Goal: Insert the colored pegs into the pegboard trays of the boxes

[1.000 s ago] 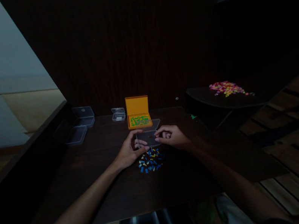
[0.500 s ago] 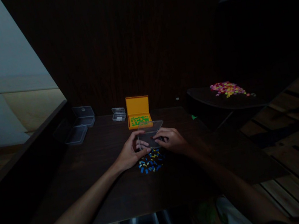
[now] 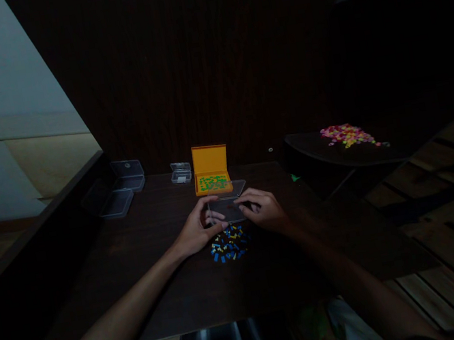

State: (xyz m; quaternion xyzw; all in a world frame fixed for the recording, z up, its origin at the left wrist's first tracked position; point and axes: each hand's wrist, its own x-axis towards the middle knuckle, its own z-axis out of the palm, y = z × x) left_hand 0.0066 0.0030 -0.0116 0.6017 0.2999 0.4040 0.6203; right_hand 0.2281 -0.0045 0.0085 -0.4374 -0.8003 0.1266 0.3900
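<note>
My left hand (image 3: 197, 226) holds a clear plastic box (image 3: 227, 207) by its left side, thumb at the near edge and fingers around behind. The box's clear lid (image 3: 236, 188) stands open at the far side. My right hand (image 3: 265, 208) is at the box's right side, thumb and fingertips pinched together; what is between them is too small or dark to make out. Just below the box lies a loose pile of small blue and yellow pieces (image 3: 228, 245). Beyond it stands an open orange box (image 3: 210, 158) with small green pieces (image 3: 212, 183) inside.
Further left on the dark tabletop (image 3: 178, 294) are a small clear case (image 3: 181, 173) and two larger open clear boxes, one behind (image 3: 129, 177) and one in front (image 3: 117, 204). A pile of pink and yellow pieces (image 3: 349, 135) rests on the curved side shelf (image 3: 306, 148). A green scrap (image 3: 295, 177) lies near it.
My right hand has shifted slightly to the right, its fingertips drawing back from the box's middle. The clear box has moved up a little in my left hand. The piles look unchanged.
</note>
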